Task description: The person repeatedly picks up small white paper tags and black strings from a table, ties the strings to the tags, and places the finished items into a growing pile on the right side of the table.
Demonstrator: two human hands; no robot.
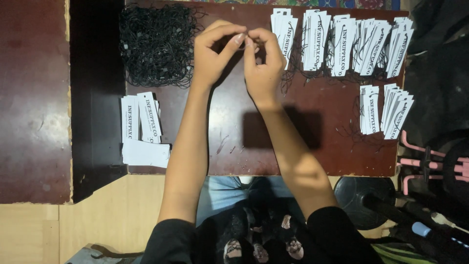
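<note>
String is what your two hands meet over: your left hand [212,51] and right hand [264,61] come together above the far middle of the dark red table [234,146], fingertips touching, thumb and forefinger of each pressed together as if pinching something very small. A thin black string [293,63] hangs in loose loops just to the right of your right hand, but whether it runs into the pinch is too fine to tell, and what sits between your fingertips is hidden by the fingers themselves.

Just left of the pinch, near your left hand, lies a big tangled heap of black string loops [156,44]. Just right of it, beside your right hand, a row of white paper tags [342,41] stands in leaning bundles along the far edge, with black strings trailing out from them. Farther right and nearer to you, well apart from the hands, sit two more small bundles of tags [386,110].

Below and left of the pinch, beside your left forearm, a loose stack of white tags [141,127] lies flat near the table's left edge, some printed side up, some blank.

Your hands cast a dark square shadow on the table just below your right wrist.
</note>
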